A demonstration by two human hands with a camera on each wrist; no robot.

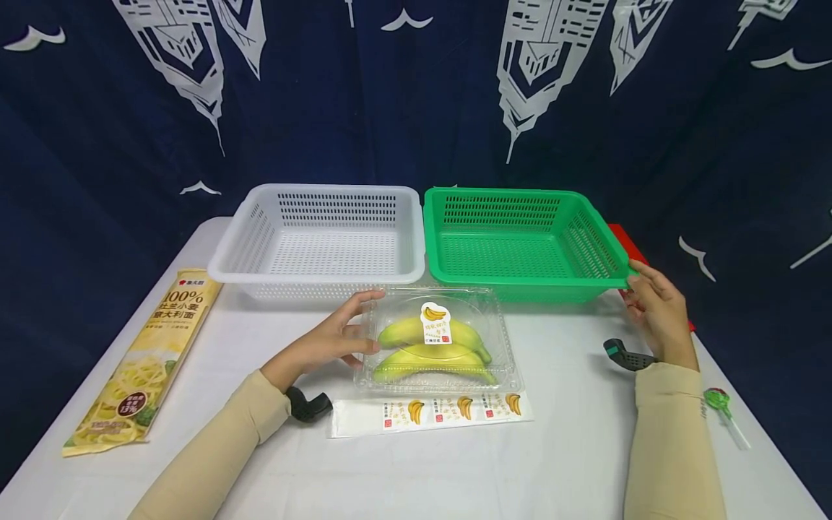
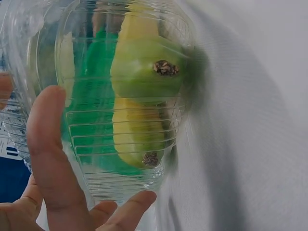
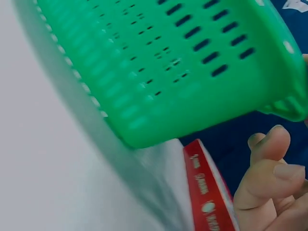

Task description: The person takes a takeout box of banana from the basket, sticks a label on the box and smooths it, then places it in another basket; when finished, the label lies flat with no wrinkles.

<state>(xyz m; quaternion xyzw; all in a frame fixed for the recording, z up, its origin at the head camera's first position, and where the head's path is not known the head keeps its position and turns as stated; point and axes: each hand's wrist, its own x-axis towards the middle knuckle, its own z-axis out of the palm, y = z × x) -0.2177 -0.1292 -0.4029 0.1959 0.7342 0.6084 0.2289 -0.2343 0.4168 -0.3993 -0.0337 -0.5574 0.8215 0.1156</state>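
A clear plastic clamshell box (image 1: 503,347) with two bananas (image 1: 429,359) inside and a banana sticker (image 1: 436,323) on its lid sits in front of the baskets. My left hand (image 1: 334,336) touches its left side, fingers spread; in the left wrist view, one straight finger (image 2: 45,144) lies along the clear wall and the banana ends show through it. At the green basket (image 1: 520,289), my right hand (image 1: 659,310) holds the front right corner of the rim. Below that rim, curled fingers (image 3: 272,178) show in the right wrist view.
Left of the green basket stands a white basket (image 1: 318,278). A pasta packet (image 1: 146,361) lies at the left, a banana sticker strip (image 1: 357,419) before the box, and a lollipop (image 1: 717,399) at the right edge. A red box (image 3: 204,192) is partly behind the green basket.
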